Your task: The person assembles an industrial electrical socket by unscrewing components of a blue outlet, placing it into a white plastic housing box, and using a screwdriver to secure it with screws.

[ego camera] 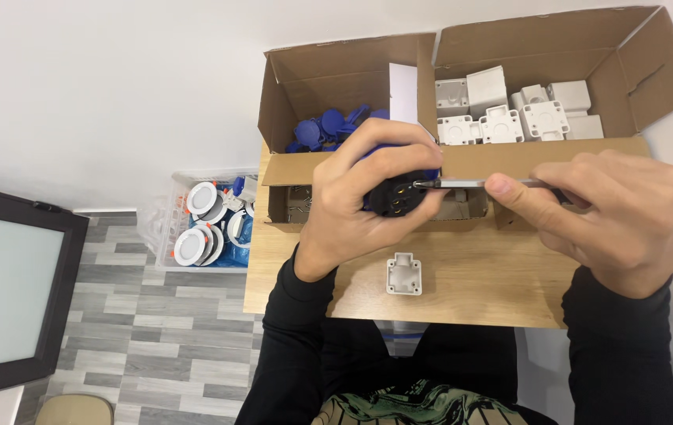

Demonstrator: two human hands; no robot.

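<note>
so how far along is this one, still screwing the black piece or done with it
Not finished. The left hand grips a black round part while the right hand holds a screwdriver with its tip on the part's face, so screwing looks under way. One white housing lies unattached on the wooden table. Many blue caps and white housings remain in the cardboard boxes. No completed units are visible.

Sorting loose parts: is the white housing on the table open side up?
Yes: the white housing lies on the table, hollow facing up.
</note>
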